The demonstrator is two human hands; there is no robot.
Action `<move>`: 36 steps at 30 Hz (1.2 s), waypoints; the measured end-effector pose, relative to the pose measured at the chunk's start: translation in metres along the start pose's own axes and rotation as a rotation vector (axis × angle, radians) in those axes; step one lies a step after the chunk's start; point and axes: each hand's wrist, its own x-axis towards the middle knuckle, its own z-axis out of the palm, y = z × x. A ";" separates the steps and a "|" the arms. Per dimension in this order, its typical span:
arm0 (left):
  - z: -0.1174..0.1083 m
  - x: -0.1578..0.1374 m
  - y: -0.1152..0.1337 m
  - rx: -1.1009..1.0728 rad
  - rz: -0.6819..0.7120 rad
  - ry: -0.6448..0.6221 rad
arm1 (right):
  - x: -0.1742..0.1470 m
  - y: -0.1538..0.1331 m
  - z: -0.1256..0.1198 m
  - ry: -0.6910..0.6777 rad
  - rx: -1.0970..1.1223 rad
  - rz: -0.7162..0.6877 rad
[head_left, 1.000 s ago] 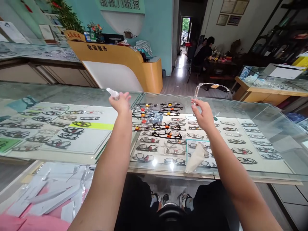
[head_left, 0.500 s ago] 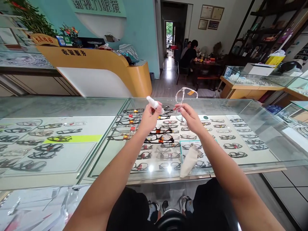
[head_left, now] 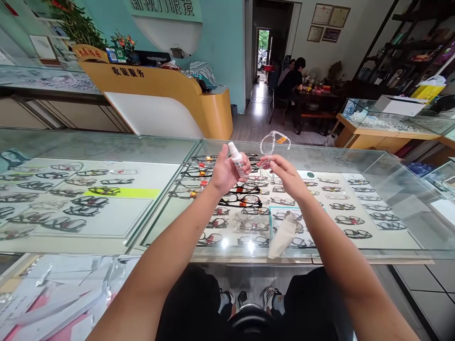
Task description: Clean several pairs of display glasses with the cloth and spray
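My left hand (head_left: 227, 171) holds a small white spray bottle (head_left: 237, 160) with a printed label, its fingers behind the bottle and its thumb raised and apart from it. To its right, my right hand (head_left: 284, 174) pinches a pair of clear-framed eyeglasses (head_left: 267, 144) upright, one lens above the other. An orange tag (head_left: 282, 140) shows on the glasses. Both hands are above the glass display counter (head_left: 334, 251). A crumpled beige cloth (head_left: 283, 237) lies on the glass in front of me.
Under the glass are rows of eyeglass frames (head_left: 350, 220). Papers and plastic bags (head_left: 60, 293) lie at the lower left. A wooden reception counter (head_left: 152, 85) stands across the aisle. Two people (head_left: 292, 80) sit at a table at the back.
My left hand has turned, opening its thumb away from the bottle and bringing the printed label into sight. The glasses remain in my right hand. The view has shifted slightly.
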 end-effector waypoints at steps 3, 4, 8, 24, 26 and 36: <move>0.000 -0.002 0.005 0.048 -0.017 -0.012 | 0.000 -0.001 0.002 -0.032 -0.001 -0.006; 0.000 -0.002 0.005 0.060 -0.019 -0.017 | -0.001 -0.001 0.003 -0.044 0.003 -0.009; 0.000 0.002 -0.003 0.154 0.044 0.012 | -0.002 -0.001 0.008 -0.093 0.026 0.004; -0.002 0.005 -0.017 0.380 0.097 0.174 | -0.004 -0.003 0.014 -0.171 0.031 -0.021; -0.002 0.005 -0.016 0.377 0.091 0.153 | -0.004 -0.004 0.012 -0.166 0.040 -0.013; -0.002 0.003 -0.017 0.634 0.134 0.013 | 0.004 0.005 -0.008 0.057 0.114 -0.025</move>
